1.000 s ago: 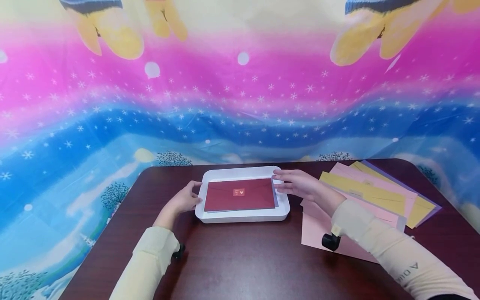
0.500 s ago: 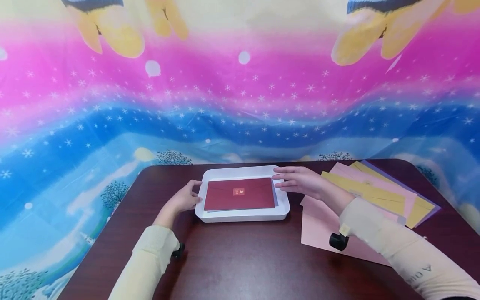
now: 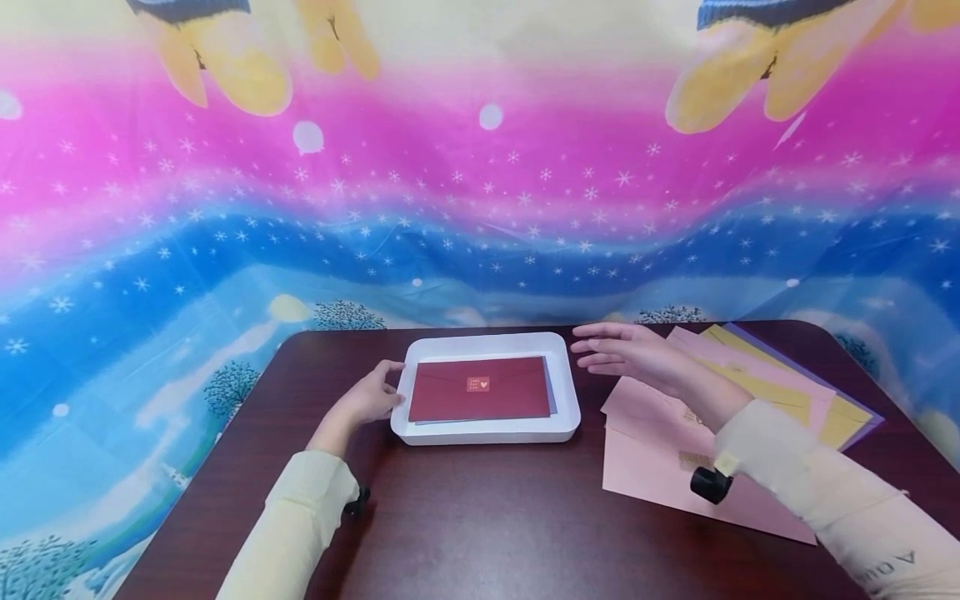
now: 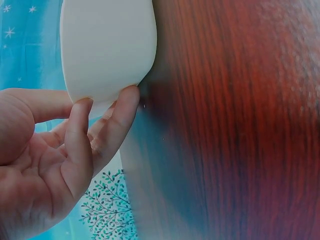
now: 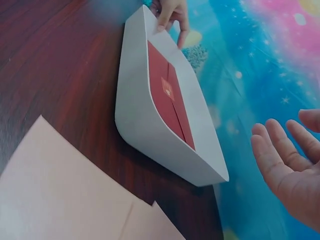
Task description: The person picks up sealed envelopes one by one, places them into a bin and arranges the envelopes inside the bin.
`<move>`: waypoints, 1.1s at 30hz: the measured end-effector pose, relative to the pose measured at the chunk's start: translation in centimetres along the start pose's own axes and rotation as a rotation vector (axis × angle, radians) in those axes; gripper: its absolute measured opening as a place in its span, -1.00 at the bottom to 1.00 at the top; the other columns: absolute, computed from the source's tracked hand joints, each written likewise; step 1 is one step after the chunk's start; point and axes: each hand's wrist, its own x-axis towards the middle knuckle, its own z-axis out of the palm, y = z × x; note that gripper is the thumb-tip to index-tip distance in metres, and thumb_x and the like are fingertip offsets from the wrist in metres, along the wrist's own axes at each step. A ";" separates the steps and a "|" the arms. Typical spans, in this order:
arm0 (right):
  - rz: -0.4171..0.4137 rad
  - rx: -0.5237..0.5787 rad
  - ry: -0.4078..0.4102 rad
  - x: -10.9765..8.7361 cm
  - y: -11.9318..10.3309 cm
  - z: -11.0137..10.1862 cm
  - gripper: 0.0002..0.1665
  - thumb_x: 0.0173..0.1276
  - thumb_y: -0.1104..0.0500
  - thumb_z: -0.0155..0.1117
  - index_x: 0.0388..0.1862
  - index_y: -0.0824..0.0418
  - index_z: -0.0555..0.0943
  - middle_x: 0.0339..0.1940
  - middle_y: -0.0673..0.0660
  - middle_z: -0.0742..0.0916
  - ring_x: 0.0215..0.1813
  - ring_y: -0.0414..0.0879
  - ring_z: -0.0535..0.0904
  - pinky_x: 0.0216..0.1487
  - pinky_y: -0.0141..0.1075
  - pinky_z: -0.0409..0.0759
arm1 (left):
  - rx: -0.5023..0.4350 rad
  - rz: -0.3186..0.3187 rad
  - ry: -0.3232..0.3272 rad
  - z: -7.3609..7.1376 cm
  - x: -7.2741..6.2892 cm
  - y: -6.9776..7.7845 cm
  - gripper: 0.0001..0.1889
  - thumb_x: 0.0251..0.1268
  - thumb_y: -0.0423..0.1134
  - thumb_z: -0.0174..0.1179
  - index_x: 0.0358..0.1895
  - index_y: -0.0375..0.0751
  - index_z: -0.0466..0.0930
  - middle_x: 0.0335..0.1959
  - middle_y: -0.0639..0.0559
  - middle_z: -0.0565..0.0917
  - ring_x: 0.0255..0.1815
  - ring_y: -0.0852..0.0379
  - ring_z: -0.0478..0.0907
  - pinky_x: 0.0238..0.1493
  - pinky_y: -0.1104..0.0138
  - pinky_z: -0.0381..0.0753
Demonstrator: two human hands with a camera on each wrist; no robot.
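Observation:
A white tray (image 3: 487,437) stands on the dark wooden table. In it lies a red envelope (image 3: 450,398) with a small square heart sticker, and the edge of a bluish-purple envelope (image 3: 551,385) peeks out beneath. My left hand (image 3: 369,395) holds the tray's left end; in the left wrist view its thumb and fingertips meet the tray's white wall (image 4: 110,55). My right hand (image 3: 630,352) hovers off the tray's right end, fingers extended and apart, holding nothing. Below its wrist are pink envelopes (image 3: 637,450), partly covered by the sleeve.
To the right, yellow envelopes (image 3: 843,417) and a purple envelope (image 3: 870,423) fan out with the pink ones. Behind the table (image 3: 465,517) hangs a snowflake-patterned backdrop (image 3: 480,192). Small black wrist cameras sit by both cuffs.
My right hand has drawn back from the tray's right edge, moving right over the envelopes. The left hand and the tray with its red envelope have stayed put.

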 end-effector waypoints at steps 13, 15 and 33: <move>-0.079 -0.070 0.027 -3.2 0.2 -3.5 -0.51 0.62 0.25 0.10 0.43 0.39 0.40 0.11 0.02 0.72 0.12 -0.06 0.68 0.17 -0.23 0.62 | 0.004 -0.007 -0.001 0.0 0.1 -0.2 -0.40 0.50 -0.50 0.07 0.54 -0.36 0.14 0.10 -0.44 0.58 0.12 -0.24 0.61 0.04 0.06 0.69; -0.083 -0.074 0.046 -3.8 0.4 -3.9 -0.59 0.58 0.29 0.15 0.36 0.27 0.50 0.08 0.00 0.74 0.09 -0.09 0.70 0.14 -0.23 0.64 | 0.004 -0.003 -0.003 0.0 0.1 -0.2 -0.40 0.49 -0.50 0.06 0.53 -0.37 0.13 0.10 -0.45 0.58 0.11 -0.24 0.61 0.03 0.06 0.69; -0.042 -0.338 0.096 -7.8 2.3 -7.5 -0.41 0.52 0.30 0.23 0.40 0.56 0.35 0.09 -0.04 0.72 0.07 -0.34 0.64 0.03 -0.42 0.61 | -0.020 0.008 -0.012 0.0 -0.1 0.1 -0.40 0.49 -0.53 0.05 0.52 -0.41 0.12 0.11 -0.50 0.56 0.12 -0.27 0.59 0.03 0.04 0.68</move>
